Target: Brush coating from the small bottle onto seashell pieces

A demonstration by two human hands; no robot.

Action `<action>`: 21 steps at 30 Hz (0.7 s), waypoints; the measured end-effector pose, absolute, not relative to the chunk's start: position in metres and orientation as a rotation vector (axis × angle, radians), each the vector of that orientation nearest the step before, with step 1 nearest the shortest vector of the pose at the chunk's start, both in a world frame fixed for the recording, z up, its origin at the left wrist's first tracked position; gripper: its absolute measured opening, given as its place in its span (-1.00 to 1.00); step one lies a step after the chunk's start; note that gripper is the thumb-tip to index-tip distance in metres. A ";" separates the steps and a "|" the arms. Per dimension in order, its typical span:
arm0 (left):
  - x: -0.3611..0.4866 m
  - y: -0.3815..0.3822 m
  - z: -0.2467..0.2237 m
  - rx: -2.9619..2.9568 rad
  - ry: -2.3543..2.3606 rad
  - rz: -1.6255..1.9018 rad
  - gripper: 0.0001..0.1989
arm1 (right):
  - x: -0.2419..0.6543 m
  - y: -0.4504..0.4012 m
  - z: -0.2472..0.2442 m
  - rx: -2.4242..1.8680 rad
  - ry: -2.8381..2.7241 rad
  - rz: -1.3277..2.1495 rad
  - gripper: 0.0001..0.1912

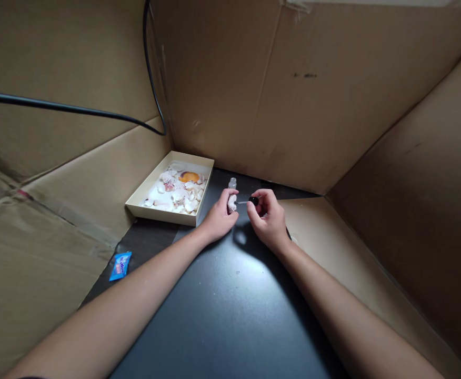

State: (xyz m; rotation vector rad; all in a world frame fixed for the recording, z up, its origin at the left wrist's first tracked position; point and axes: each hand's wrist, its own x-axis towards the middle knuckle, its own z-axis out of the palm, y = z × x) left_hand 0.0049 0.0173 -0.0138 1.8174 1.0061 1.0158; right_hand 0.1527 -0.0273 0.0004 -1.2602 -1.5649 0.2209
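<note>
Between the thumb and fingers of my left hand is a small whitish, rough-textured piece, perhaps a shell. My right hand grips a black cap with a thin pale stem pointing left; the stem's tip is at or very near the whitish piece, and I cannot tell if they touch. A small clear bottle shows just beyond my left fingertips, its lower part hidden.
A shallow cream box of shells stands left of my hands. A blue packet lies by my left forearm. Cardboard walls surround the dark table; a black cable hangs at upper left.
</note>
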 end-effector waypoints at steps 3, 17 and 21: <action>0.005 0.017 -0.013 1.812 1.019 1.004 -0.52 | 0.153 -0.028 0.000 -1.232 -1.556 0.226 -0.83; 0.005 0.016 -0.013 1.803 1.029 1.006 -0.52 | 0.153 -0.027 0.001 -1.251 -1.549 0.219 -0.84; 0.005 0.015 -0.010 1.801 1.031 1.003 -0.53 | 0.153 -0.027 0.001 -1.239 -1.576 0.215 -0.85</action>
